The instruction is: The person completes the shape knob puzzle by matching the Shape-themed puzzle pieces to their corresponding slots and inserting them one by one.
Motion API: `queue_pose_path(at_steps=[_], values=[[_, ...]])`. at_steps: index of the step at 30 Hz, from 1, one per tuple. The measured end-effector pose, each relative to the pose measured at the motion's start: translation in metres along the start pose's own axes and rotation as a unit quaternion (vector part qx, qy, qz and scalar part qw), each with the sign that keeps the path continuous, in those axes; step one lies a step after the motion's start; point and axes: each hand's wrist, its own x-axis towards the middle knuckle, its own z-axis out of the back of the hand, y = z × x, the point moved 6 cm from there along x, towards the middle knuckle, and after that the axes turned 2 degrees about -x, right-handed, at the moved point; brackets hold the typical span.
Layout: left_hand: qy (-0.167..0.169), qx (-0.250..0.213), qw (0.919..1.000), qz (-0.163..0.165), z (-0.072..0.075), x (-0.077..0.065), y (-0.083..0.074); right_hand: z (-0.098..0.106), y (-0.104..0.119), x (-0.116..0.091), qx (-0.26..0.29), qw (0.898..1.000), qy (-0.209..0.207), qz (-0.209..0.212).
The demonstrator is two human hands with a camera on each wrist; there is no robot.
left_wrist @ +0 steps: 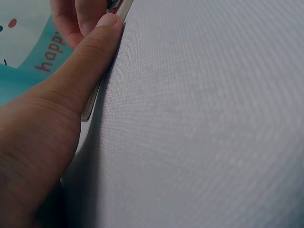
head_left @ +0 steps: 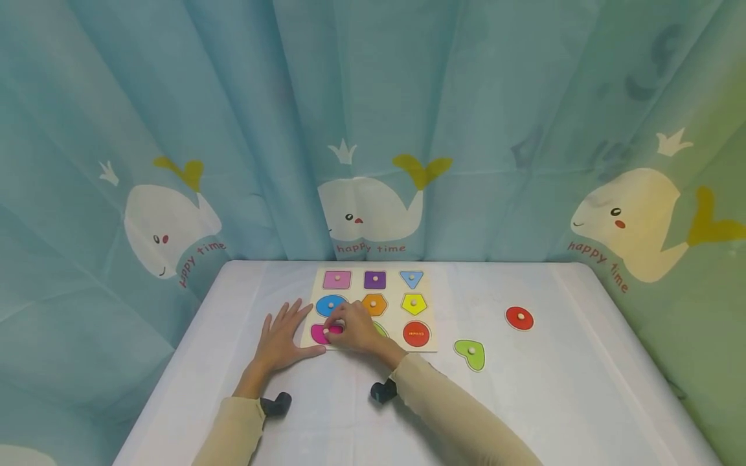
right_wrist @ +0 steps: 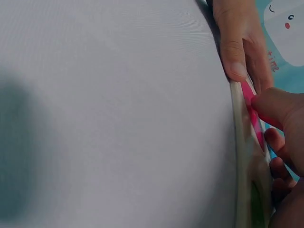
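A pale wooden knob puzzle board (head_left: 357,281) lies at the table's far side. My right hand (head_left: 357,329) reaches over its lower left corner, thumb and fingers pinching the small knob of a magenta piece (head_left: 317,334). That piece lies at the lower left recess, partly hidden by the fingers. At the board's left edge rests my left hand (head_left: 282,340), fingers spread and thumb along the near corner. In the right wrist view the left thumb (right_wrist: 233,61) touches the board's end beside the magenta piece. Part of a green shape (head_left: 381,329) shows behind the right hand.
Right of the board lie a green heart piece (head_left: 466,349) and a red round piece (head_left: 519,318), both knob up. A red round recess (head_left: 416,334) with lettering sits at the board's lower right. Blue, orange, yellow, pink and purple pieces fill other places. A whale-print curtain (head_left: 245,116) hangs behind.
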Motion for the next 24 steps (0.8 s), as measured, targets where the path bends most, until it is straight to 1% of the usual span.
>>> queue_pose_path(at_steps=[5, 8, 12, 19, 24], values=[[0.003, -0.006, 1.0000, 0.002, -0.002, 0.000, 0.001, 0.004, 0.001, -0.001, -0.007, 0.999, 0.038, 0.014], [0.004, 0.000, 1.0000, 0.005, -0.003, 0.000, 0.002, 0.009, 0.001, -0.003, -0.017, 0.998, 0.046, 0.038], [0.005, 0.007, 0.9999, 0.007, -0.003, 0.000, 0.001, 0.020, -0.002, -0.009, -0.020, 0.997, 0.035, 0.066], [0.003, 0.007, 0.9999, 0.012, -0.001, -0.001, -0.001, 0.043, -0.015, -0.026, 0.005, 0.997, 0.024, 0.073], [0.012, 0.009, 0.9997, 0.022, -0.001, 0.000, -0.002, 0.059, -0.026, -0.041, 0.007, 0.996, 0.002, 0.089]])
